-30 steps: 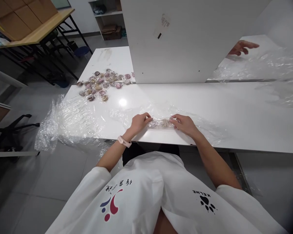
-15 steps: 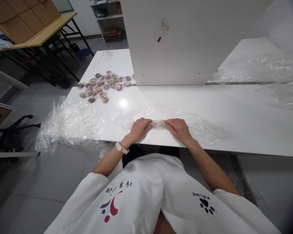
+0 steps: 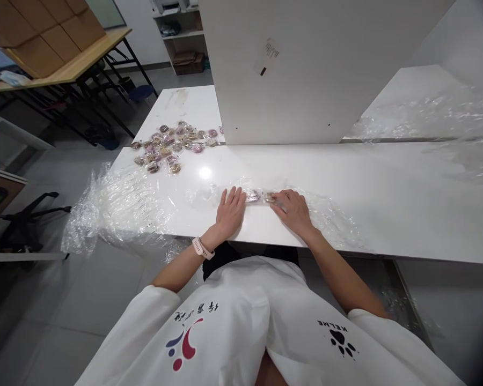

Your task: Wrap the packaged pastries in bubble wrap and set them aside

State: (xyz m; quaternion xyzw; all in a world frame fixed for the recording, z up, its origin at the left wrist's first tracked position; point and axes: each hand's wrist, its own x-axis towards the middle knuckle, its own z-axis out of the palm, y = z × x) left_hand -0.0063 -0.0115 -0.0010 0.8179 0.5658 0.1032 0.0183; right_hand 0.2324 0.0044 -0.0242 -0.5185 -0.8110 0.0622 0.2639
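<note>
A sheet of thin clear plastic film [image 3: 334,217] lies on the white table along its front edge. My left hand [image 3: 229,213] lies flat on the film, fingers stretched and nothing gripped. Beside its fingertips rests a purplish piece in a clear wrapper [image 3: 253,196]. My right hand [image 3: 293,212] has its thumb and fingers closed round the near end of a brownish wrapped piece [image 3: 269,197], just right of the purplish one. Both pieces lie in line on or under the film; which of the two I cannot tell.
Several small wrapped pieces [image 3: 167,142], purple and brown, are heaped at the table's left. A bundle of clear plastic [image 3: 121,203] hangs over the left front edge. An upright white panel [image 3: 282,80] stands behind, with more film [image 3: 438,115] at the right.
Both hands were pinching the bunched film. My left hand has opened and flattened; my right has shifted onto the brownish piece. The film is flatter and two wrapped pieces now show plainly.
</note>
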